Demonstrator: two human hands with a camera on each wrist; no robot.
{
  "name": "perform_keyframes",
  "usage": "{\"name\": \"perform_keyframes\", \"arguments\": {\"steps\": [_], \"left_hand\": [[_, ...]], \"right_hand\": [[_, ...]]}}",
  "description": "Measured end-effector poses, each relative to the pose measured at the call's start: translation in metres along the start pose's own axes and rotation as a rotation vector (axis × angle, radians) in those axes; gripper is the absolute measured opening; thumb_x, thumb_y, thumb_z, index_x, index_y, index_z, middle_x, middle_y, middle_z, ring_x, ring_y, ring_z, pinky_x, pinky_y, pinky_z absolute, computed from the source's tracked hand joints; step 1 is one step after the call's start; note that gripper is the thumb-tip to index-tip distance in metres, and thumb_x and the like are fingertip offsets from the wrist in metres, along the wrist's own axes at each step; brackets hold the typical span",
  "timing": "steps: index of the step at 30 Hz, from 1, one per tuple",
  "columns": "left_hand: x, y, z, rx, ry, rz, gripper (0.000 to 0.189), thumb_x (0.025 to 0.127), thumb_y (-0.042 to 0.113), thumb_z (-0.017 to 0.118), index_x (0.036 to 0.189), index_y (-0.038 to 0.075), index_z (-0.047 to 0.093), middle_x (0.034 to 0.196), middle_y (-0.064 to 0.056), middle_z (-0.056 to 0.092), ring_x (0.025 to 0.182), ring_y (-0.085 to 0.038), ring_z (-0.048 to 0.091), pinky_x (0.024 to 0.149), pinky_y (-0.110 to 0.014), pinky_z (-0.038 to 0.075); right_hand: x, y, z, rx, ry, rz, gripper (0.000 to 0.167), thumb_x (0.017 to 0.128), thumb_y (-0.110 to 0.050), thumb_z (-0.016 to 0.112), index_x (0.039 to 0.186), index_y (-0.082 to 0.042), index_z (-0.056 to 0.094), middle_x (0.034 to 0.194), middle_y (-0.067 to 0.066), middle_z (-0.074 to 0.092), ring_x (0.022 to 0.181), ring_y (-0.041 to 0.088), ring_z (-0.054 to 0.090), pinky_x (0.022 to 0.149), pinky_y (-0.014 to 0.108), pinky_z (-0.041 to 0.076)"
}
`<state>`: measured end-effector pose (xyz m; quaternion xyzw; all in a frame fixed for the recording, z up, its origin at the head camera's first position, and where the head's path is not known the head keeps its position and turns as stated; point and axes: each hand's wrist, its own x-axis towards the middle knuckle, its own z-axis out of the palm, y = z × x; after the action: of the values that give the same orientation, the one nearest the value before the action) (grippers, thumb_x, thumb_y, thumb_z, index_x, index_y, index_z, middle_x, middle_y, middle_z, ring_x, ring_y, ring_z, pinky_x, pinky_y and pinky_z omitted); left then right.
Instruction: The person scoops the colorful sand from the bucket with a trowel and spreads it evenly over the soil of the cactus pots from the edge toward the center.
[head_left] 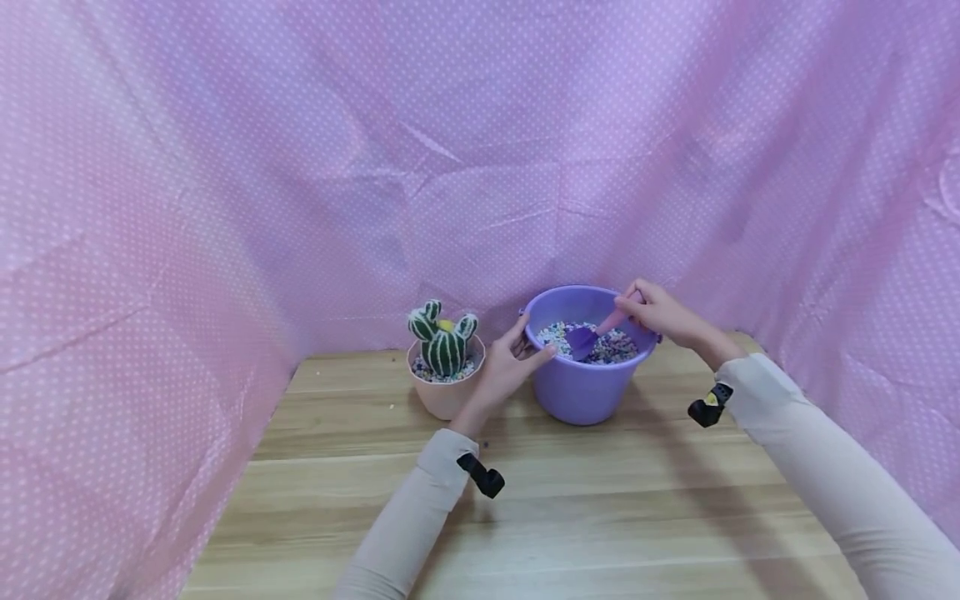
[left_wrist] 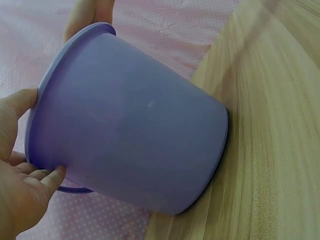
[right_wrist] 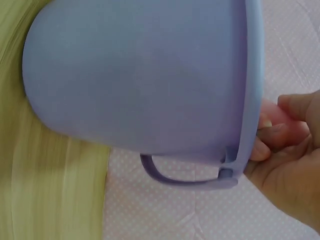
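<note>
A purple bucket stands on the wooden table, holding small multicoloured beads. My left hand holds the bucket's left rim; in the left wrist view the fingers lie against the outer wall and the thumb is at the rim. At the bucket's right side, my right hand grips the pink handle of a toy shovel. Its purple blade rests tilted among the beads. From the right wrist, the bucket wall hides the blade, and only part of the pink handle shows by the fingers.
Left of the bucket, close to my left forearm, stands a pale pink pot with a green-and-white toy cactus and beads in it. A few stray beads lie on the tabletop. Pink dotted cloth hangs behind and at the sides.
</note>
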<state>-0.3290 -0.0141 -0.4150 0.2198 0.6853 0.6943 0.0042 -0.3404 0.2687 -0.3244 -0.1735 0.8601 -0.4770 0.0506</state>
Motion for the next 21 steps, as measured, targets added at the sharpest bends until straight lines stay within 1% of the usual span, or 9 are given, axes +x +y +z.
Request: {"name": "perform_keyframes", "arguments": {"steps": [1, 4, 6, 7, 9, 12, 15, 17, 21], "left_hand": [[0.000, 0.000, 0.000, -0.002, 0.002, 0.001, 0.087, 0.091, 0.018, 0.078, 0.160, 0.003, 0.027, 0.164, -0.022, 0.028, 0.150, -0.040, 0.034, 0.122, -0.049, 0.036], [0.000, 0.001, 0.001, 0.010, 0.011, 0.000, 0.086, 0.092, 0.018, 0.078, 0.160, 0.004, 0.028, 0.165, -0.021, 0.028, 0.150, -0.040, 0.035, 0.122, -0.049, 0.036], [0.000, 0.002, 0.001, 0.014, 0.015, 0.003, 0.085, 0.092, 0.018, 0.077, 0.160, 0.003, 0.028, 0.165, -0.020, 0.027, 0.150, -0.039, 0.034, 0.122, -0.048, 0.036], [0.000, 0.003, 0.001, 0.015, 0.016, 0.002, 0.085, 0.092, 0.018, 0.077, 0.160, 0.003, 0.028, 0.165, -0.020, 0.026, 0.150, -0.038, 0.034, 0.122, -0.048, 0.036], [0.000, 0.004, 0.001, 0.020, 0.018, 0.001, 0.086, 0.091, 0.019, 0.078, 0.160, 0.003, 0.028, 0.166, -0.020, 0.026, 0.150, -0.037, 0.034, 0.122, -0.047, 0.036], [0.001, 0.005, 0.001, 0.030, 0.018, -0.006, 0.087, 0.091, 0.020, 0.078, 0.160, 0.005, 0.028, 0.166, -0.018, 0.026, 0.150, -0.035, 0.036, 0.122, -0.043, 0.038], [0.001, 0.004, 0.001, 0.040, 0.017, -0.013, 0.087, 0.091, 0.021, 0.078, 0.160, 0.006, 0.028, 0.166, -0.017, 0.027, 0.150, -0.034, 0.036, 0.121, -0.040, 0.039], [0.001, 0.003, 0.000, 0.044, 0.014, -0.014, 0.087, 0.091, 0.021, 0.078, 0.160, 0.006, 0.027, 0.166, -0.017, 0.027, 0.150, -0.034, 0.036, 0.121, -0.038, 0.039], [0.000, 0.002, -0.001, 0.055, 0.018, -0.005, 0.088, 0.091, 0.023, 0.079, 0.160, 0.006, 0.028, 0.166, -0.016, 0.027, 0.150, -0.034, 0.036, 0.120, -0.035, 0.039]], "right_hand": [[0.001, 0.000, 0.000, 0.015, -0.005, 0.008, 0.027, 0.109, -0.016, 0.045, 0.098, 0.009, 0.049, 0.090, 0.018, 0.078, 0.050, 0.005, 0.034, 0.045, 0.021, 0.030], [0.004, -0.002, 0.000, 0.052, -0.034, 0.013, 0.044, 0.110, -0.016, 0.042, 0.102, 0.022, 0.063, 0.059, 0.007, 0.069, 0.042, 0.004, 0.028, 0.038, 0.022, 0.022], [0.005, -0.002, 0.000, 0.072, -0.059, -0.005, 0.046, 0.110, -0.015, 0.041, 0.104, 0.023, 0.066, 0.054, 0.005, 0.064, 0.040, 0.005, 0.027, 0.038, 0.025, 0.020], [0.004, -0.002, 0.000, 0.085, -0.072, -0.018, 0.047, 0.110, -0.015, 0.041, 0.103, 0.024, 0.066, 0.055, 0.006, 0.065, 0.041, 0.005, 0.027, 0.038, 0.026, 0.019], [0.002, -0.001, -0.001, 0.097, -0.085, -0.027, 0.042, 0.110, -0.013, 0.041, 0.099, 0.024, 0.057, 0.070, 0.009, 0.076, 0.046, 0.007, 0.029, 0.042, 0.027, 0.022], [-0.001, 0.000, -0.004, 0.117, -0.091, -0.027, 0.024, 0.109, -0.011, 0.043, 0.096, 0.009, 0.042, 0.099, 0.017, 0.078, 0.054, 0.010, 0.033, 0.048, 0.026, 0.028], [-0.004, 0.001, -0.008, 0.131, -0.091, -0.012, 0.017, 0.109, -0.011, 0.044, 0.099, 0.002, 0.039, 0.102, 0.017, 0.078, 0.058, 0.010, 0.036, 0.051, 0.023, 0.032], [-0.005, 0.002, -0.012, 0.142, -0.079, 0.006, 0.016, 0.109, -0.011, 0.045, 0.099, 0.001, 0.041, 0.096, 0.013, 0.080, 0.058, 0.009, 0.037, 0.051, 0.022, 0.032], [-0.007, 0.005, -0.020, 0.182, -0.100, 0.036, 0.015, 0.109, -0.010, 0.043, 0.098, 0.001, 0.042, 0.092, 0.007, 0.081, 0.055, 0.009, 0.035, 0.050, 0.022, 0.032]]}}
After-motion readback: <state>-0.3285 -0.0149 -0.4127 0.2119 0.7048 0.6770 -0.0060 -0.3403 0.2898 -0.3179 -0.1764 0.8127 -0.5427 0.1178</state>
